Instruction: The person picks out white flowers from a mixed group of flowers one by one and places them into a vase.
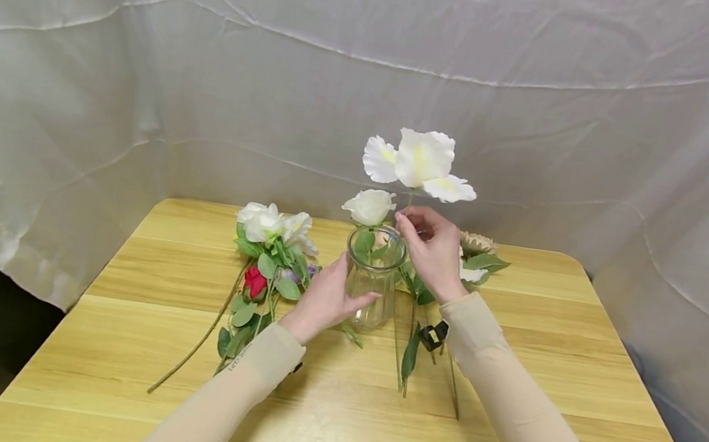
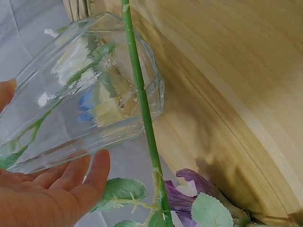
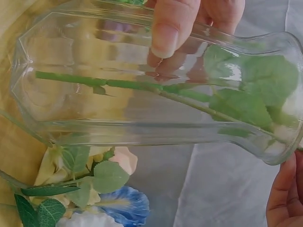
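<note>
Glass vase point(image 1: 376, 307) upright on the table point(image 1: 338, 423), white rose point(image 1: 369, 207) in it. My left hand point(image 1: 328, 296) grips its side, presumably for steadiness; my right hand point(image 1: 433, 250) pinches a large white flower point(image 1: 423, 159) by its stem, seemingly for control.

vase point(image 1: 370, 310) stands on table point(image 1: 331, 422), toward back, draped cloth point(image 1: 342, 103) behind. rose point(image 1: 370, 208) in vase, stem and leaves inside, bloom above rim. left hand point(image 1: 326, 296) round vase's left side, thumb in front. right hand point(image 1: 431, 252) at vase's upper right, on stem of second flower point(image 1: 426, 160), its bloom above and right of rose. left bunch point(image 1: 267, 264) lies left of vase, blooms at back, stems toward front; long stem point(image 1: 211, 329) at its left edge. right bunch point(image 1: 410, 355) lies right of vase, partly behind right hand, stems toward front.
</note>
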Tool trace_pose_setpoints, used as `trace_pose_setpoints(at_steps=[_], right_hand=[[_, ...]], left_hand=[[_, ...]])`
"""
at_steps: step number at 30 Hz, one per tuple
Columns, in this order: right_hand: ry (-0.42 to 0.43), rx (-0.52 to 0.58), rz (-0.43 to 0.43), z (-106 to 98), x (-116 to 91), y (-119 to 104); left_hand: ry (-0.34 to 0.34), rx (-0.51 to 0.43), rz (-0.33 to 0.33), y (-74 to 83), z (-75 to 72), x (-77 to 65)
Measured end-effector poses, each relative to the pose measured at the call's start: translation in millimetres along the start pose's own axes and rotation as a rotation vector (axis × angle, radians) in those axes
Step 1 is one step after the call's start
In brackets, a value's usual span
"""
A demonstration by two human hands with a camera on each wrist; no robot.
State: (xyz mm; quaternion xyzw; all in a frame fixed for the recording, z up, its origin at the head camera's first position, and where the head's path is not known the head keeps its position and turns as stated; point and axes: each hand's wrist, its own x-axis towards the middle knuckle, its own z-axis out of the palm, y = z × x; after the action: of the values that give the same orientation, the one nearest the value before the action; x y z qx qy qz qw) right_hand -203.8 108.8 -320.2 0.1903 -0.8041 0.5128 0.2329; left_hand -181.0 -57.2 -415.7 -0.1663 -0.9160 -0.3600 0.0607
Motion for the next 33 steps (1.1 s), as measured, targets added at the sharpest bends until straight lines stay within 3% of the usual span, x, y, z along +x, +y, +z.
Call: trace_pose_setpoints(at_steps=[7, 21, 27, 33], right_hand=[[0.007, 0.003, 0.033, 5.4, 2.2, 37.4], [-0.031, -0.058, 0.038, 6.1, 2.0, 52.5], [-0.044, -0.042, 0.114, 5.5, 0.5, 48.1], [-0.080, -0.034, 0.149, 0.3, -2.8, 17.7]], left_hand=[[0.006, -0.007, 0.011, -0.8, 0.4, -0.1], [0.001, -0.011, 0.011, -0.7, 0.7, 0.1], [0.000, -0.011, 0.008, -0.1, 0.2, -0.4], [0.002, -0.006, 0.004, -0.6, 0.6, -0.1]])
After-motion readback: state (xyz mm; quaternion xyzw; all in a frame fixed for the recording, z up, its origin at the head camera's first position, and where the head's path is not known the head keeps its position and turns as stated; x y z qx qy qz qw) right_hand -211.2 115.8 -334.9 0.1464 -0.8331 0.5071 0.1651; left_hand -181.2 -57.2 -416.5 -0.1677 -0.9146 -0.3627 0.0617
